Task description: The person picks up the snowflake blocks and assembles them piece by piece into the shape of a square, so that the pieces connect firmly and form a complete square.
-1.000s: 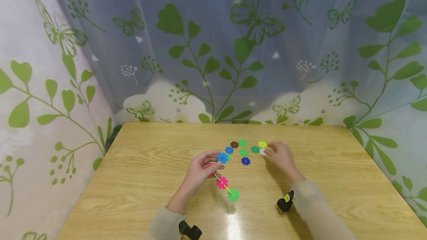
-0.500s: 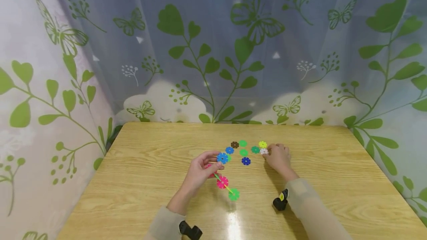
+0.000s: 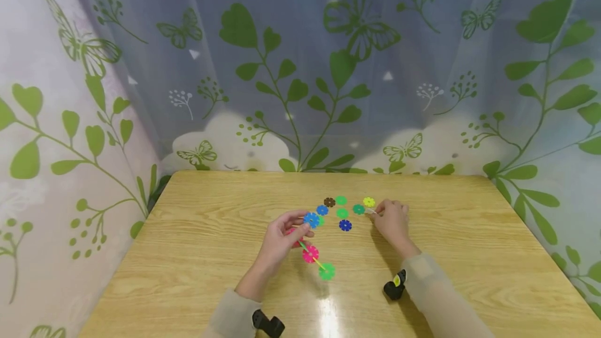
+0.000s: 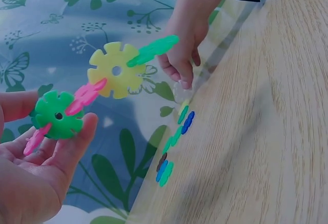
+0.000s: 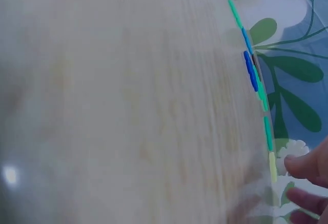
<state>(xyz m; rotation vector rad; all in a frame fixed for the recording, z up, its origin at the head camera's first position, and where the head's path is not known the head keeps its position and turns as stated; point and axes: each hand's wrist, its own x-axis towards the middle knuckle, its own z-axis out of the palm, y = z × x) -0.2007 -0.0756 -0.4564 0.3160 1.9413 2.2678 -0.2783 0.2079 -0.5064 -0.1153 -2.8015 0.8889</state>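
My left hand (image 3: 278,241) pinches a chain of notched snowflake discs slotted edge to edge. In the left wrist view the chain shows a green disc (image 4: 54,116) between finger and thumb, a pink disc (image 4: 86,96), a yellow disc (image 4: 108,62) and a green end disc (image 4: 154,51). A larger-looking blue disc (image 3: 311,220) shows at the left fingertips in the head view. Farther right, my right hand (image 3: 393,223) pinches a white snowflake disc (image 5: 296,151) between thumb and fingers, tilted up on edge beside the yellow disc (image 3: 369,202) lying on the table.
Loose discs lie flat on the wooden table (image 3: 202,213) between the hands: a brown one (image 3: 329,202), a dark blue one (image 3: 345,225), a teal one (image 3: 359,209), a blue one (image 3: 322,210) and several green ones (image 3: 342,213). A patterned curtain (image 3: 300,93) hangs behind the table.
My right hand has come down onto the white disc, taken hold of it and tipped it from flat onto its edge. The left hand and its chain stay nearly still.
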